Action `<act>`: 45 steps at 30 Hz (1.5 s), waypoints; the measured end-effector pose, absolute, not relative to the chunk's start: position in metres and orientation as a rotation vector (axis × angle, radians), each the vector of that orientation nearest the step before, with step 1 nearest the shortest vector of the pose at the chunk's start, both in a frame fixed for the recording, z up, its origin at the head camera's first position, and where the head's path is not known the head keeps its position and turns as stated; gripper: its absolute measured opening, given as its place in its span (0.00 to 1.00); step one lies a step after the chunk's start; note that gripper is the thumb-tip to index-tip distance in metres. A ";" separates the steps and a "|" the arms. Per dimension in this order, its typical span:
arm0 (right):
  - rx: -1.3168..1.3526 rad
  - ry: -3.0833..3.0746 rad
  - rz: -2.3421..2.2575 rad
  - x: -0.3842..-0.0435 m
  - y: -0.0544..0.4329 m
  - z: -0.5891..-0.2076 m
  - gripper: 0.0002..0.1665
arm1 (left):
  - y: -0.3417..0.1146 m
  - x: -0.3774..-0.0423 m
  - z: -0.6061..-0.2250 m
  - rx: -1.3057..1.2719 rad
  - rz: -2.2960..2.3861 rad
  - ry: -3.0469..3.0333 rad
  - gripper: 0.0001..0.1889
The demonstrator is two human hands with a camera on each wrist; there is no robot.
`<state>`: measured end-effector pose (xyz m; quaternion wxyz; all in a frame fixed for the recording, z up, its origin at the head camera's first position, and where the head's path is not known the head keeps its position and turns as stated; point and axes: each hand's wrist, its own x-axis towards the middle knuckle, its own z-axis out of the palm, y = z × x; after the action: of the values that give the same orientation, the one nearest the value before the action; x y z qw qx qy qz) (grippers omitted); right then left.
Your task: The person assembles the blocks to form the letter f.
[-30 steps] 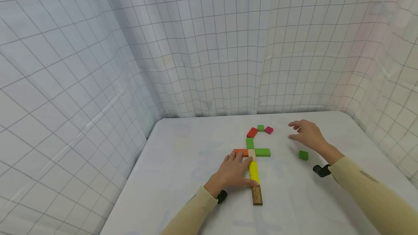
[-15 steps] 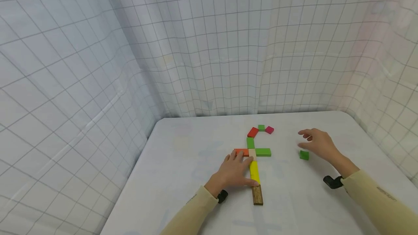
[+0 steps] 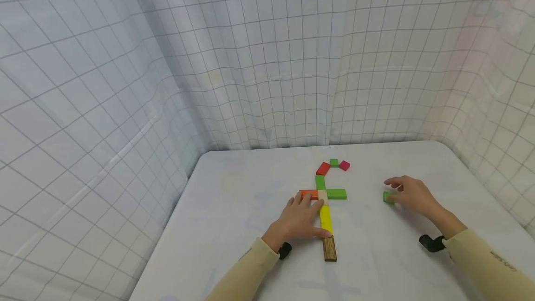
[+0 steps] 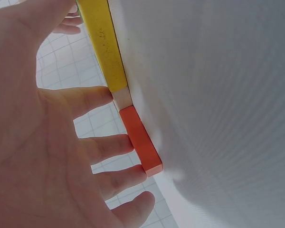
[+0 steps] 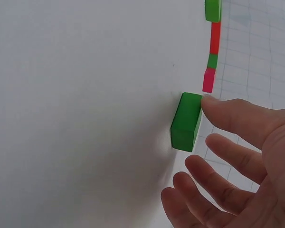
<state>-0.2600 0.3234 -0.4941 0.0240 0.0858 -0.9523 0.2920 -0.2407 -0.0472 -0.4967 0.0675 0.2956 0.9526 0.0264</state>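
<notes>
My left hand (image 3: 296,219) lies spread beside a row of flat blocks. Its thumb rests at the joint of a yellow block (image 3: 325,220) and a brown wood-grain block (image 3: 329,248), while the index fingertip reaches a pale block (image 3: 323,194). In the left wrist view, other fingertips touch an orange block (image 4: 140,140). On the right, my right hand (image 3: 411,196) hovers over a lone green block (image 5: 186,116), fingers relaxed and apart. The right wrist view shows the thumb tip right at the block's edge and the other fingers off to its side.
A green bar (image 3: 336,194) extends right from the pale block, and another green block (image 3: 320,182) lies behind it. Beyond, a red block (image 3: 323,168), a small green block (image 3: 334,163) and a pink block (image 3: 344,165) form a curve. A gridded white curtain (image 3: 267,82) surrounds the white table (image 3: 234,208).
My right hand has moved right and then down toward me, and its thumb now overlaps the lone green block. The left hand has stayed put on the row.
</notes>
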 end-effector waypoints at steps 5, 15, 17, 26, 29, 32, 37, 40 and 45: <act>0.298 -2.964 0.909 -0.257 0.320 -0.498 0.29 | -0.048 -0.241 -0.496 0.882 0.087 2.868 0.51; 0.295 -2.973 0.858 -0.256 0.316 -0.501 0.25 | -0.050 -0.240 -0.493 0.882 0.097 2.870 0.50; 0.288 -2.978 0.860 -0.256 0.316 -0.500 0.25 | -0.050 -0.239 -0.492 0.881 0.108 2.866 0.50; 0.266 -2.978 0.857 -0.253 0.315 -0.501 0.24 | -0.049 -0.239 -0.493 0.876 0.123 2.859 0.50; 0.266 -2.975 0.852 -0.253 0.315 -0.501 0.24 | -0.049 -0.239 -0.494 0.874 0.120 2.857 0.50; 0.262 -2.973 0.852 -0.253 0.315 -0.501 0.23 | -0.048 -0.239 -0.494 0.875 0.112 2.859 0.50; 0.266 -2.970 0.848 -0.252 0.315 -0.501 0.23 | -0.048 -0.240 -0.494 0.880 0.104 2.862 0.50; 0.278 -2.966 0.844 -0.251 0.315 -0.500 0.23 | -0.048 -0.240 -0.494 0.884 0.108 2.860 0.50; 0.286 -2.950 0.838 -0.251 0.314 -0.499 0.23 | -0.048 -0.239 -0.493 0.898 0.123 2.860 0.50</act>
<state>-0.2505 0.3140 -0.4991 0.0309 0.0929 -0.9573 0.2719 -0.2395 -0.0485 -0.4926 0.0706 0.2985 0.9509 0.0409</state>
